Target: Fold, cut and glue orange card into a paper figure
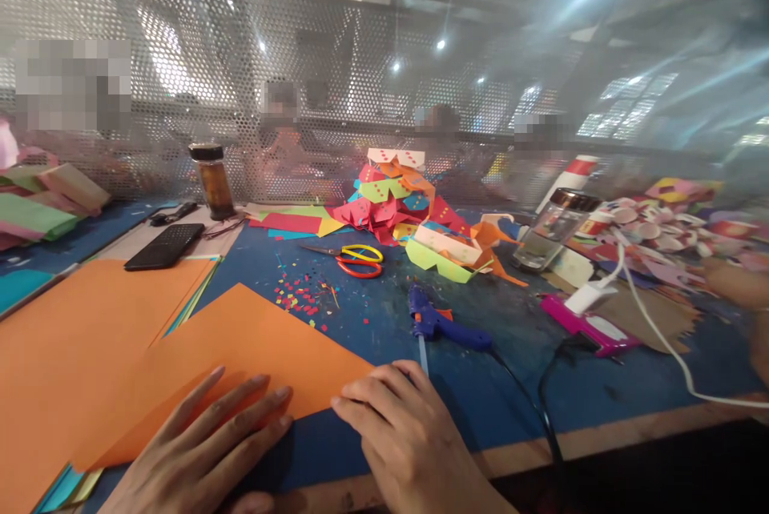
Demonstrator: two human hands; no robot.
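An orange sheet of paper lies at an angle on the blue tabletop, overlapping a stack of orange paper on the left. My left hand rests on its lower part, fingers stretched out and slightly apart. At the sheet's right corner, my right hand has its fingers bent together on the paper; its thumb is hidden. Just beyond that hand lies a blue glue gun with a glue stick poking out. Red-and-yellow-handled scissors lie farther back, near scattered paper bits.
Folded paper pieces are heaped at the back by a perforated metal screen. A black phone and jar of brown liquid stand left. Rightward are a glass jar, a pink power strip and cables. Another person's hand shows at right.
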